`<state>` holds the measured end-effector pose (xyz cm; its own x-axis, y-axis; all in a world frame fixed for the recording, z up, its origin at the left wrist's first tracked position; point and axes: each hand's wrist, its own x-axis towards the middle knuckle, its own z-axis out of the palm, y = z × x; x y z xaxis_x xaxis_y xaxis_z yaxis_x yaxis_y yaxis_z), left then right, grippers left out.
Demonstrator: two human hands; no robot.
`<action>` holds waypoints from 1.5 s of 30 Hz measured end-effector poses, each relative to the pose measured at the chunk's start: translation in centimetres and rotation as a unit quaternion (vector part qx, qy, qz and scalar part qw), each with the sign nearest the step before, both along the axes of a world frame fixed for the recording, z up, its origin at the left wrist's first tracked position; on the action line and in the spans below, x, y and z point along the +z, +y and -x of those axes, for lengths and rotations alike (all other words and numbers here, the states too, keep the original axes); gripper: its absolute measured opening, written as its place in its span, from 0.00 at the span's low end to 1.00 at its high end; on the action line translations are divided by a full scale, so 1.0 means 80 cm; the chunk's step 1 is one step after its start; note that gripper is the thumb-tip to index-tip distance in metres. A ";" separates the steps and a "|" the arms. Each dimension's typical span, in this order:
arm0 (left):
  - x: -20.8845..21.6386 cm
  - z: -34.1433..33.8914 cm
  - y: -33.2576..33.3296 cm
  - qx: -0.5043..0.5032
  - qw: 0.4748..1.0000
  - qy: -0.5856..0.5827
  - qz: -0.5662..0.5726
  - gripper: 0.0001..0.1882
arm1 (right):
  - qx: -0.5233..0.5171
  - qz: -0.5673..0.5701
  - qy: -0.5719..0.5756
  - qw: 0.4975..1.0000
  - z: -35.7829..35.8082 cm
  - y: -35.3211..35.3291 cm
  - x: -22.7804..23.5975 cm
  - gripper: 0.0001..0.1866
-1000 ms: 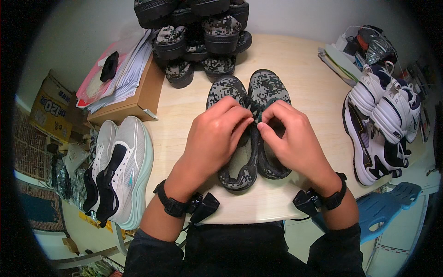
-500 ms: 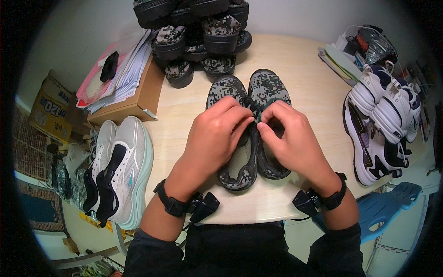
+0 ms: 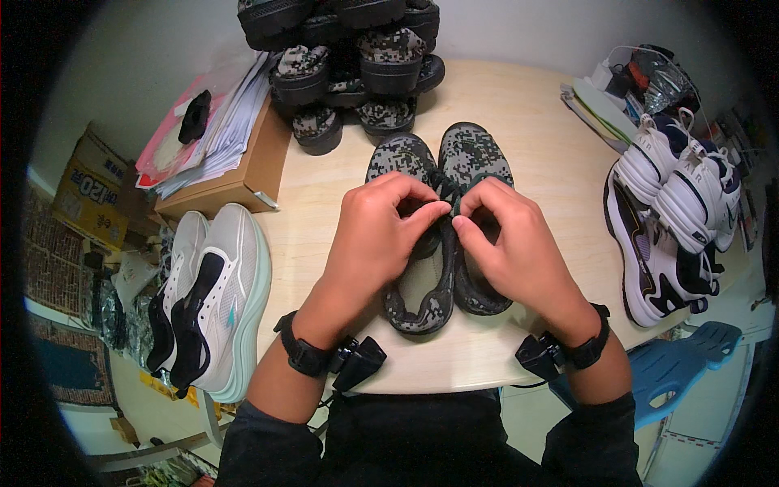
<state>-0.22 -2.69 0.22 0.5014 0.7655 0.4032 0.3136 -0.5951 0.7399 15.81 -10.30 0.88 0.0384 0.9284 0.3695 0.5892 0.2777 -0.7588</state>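
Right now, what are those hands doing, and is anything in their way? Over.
Left hand, right hand: grip pinched on dark shoelaces. Camouflage-print shoes side by side on table, toes pointing away. Nothing visibly blocking either hand.

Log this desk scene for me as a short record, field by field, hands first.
Left hand: pinching at the dark laces
Right hand: pinching at the same laces
Under the hands: pair of camouflage shoes, side by side, toes pointing away
Back: shoe stack, also camouflage
Left side: grey-and-white sneakers; cardboard box topped with papers
Right side: white sneakers, stacked; blue plastic seat beside the table
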 end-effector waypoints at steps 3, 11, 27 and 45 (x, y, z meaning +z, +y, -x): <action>-0.001 0.000 -0.002 0.009 0.999 -0.007 0.031 0.06 | -0.002 0.005 0.002 1.000 0.000 0.000 -0.001 0.07; -0.003 0.002 -0.006 -0.036 0.998 -0.016 -0.048 0.05 | -0.006 0.009 0.004 1.000 -0.001 -0.001 -0.001 0.07; 0.002 0.006 0.002 -0.097 0.980 0.015 -0.172 0.09 | -0.009 0.004 -0.008 1.000 0.000 0.000 -0.002 0.06; -0.015 -0.001 -0.005 -0.017 0.997 -0.065 -0.030 0.04 | 0.012 -0.015 0.002 1.000 -0.005 0.000 -0.006 0.06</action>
<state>-0.12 -3.06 -0.96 0.4667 0.7218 0.5111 0.1965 -0.6481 0.7358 16.19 -10.27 0.38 0.0181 0.9178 0.3967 0.5795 0.3137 -0.7522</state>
